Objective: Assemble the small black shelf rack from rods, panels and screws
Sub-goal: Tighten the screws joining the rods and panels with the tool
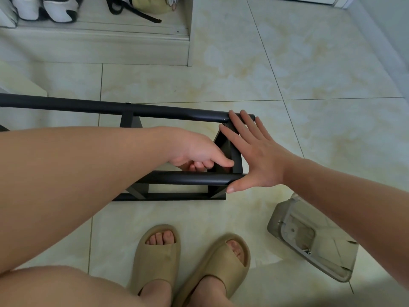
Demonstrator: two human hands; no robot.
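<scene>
The black shelf rack (110, 107) stands on the tiled floor, its long rods running left to right and black side panels between them. My right hand (250, 156) lies flat with straight fingers against the rack's right end panel, thumb by the end of the near rod (190, 177). My left hand (199, 151) reaches inside the frame at that same end, fingers curled down behind the near rod with the forefinger touching the panel. What those fingers hold is hidden.
A grey plastic tray (309, 235) with a small screw in it lies on the floor at the right. My feet in tan slippers (188, 260) are just below the rack. A cabinet base with shoes (44, 9) sits at the top left.
</scene>
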